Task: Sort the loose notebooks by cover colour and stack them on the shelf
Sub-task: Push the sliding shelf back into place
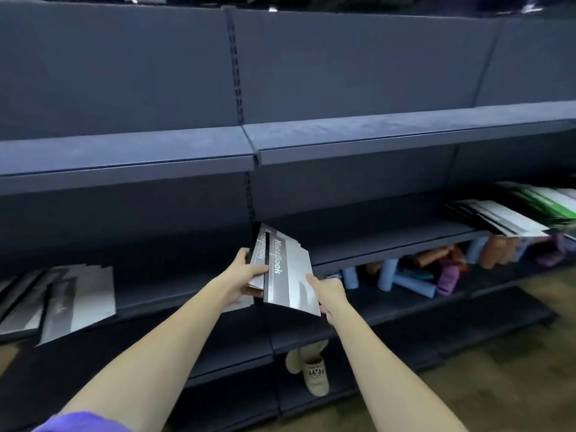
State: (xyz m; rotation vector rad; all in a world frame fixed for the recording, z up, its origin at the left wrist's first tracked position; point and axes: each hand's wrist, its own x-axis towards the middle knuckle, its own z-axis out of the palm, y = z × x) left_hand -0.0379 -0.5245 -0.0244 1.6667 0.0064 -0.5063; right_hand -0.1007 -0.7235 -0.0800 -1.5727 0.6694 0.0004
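Two bare hands meet on a small bundle of silver-grey notebooks with a black band and the word "Notebook" on the cover (282, 269), held tilted in front of the dark blue metal shelf (374, 241). How many notebooks are in the bundle cannot be counted, since only the top cover and a few fanned edges show.

Far to the left of the grip, a loose spread of silver-and-black notebooks (62, 300) lies on the shelf, overlapping one another; its left part is cut off by the frame edge and the covers are blurred.

The left hand (241, 275) grips the bundle's left edge, thumb over the top cover, fingers curled beneath and mostly hidden by the paper. The right hand (327, 291) holds the bundle's lower right corner, its thumb lying along the cover and the other fingers hidden behind it. Both grips are clamped on the bundle.

Below the grip, a beige slipper with dark lettering (316, 375) shows under the bottom shelf, partly hidden by its edge.

To the right and lower, blue, orange and purple rolled items (414, 275) lie jumbled, too blurred to identify. Farther right and higher, white, black and green flat notebooks (514, 213) lie stacked, cut off at the frame's right edge.
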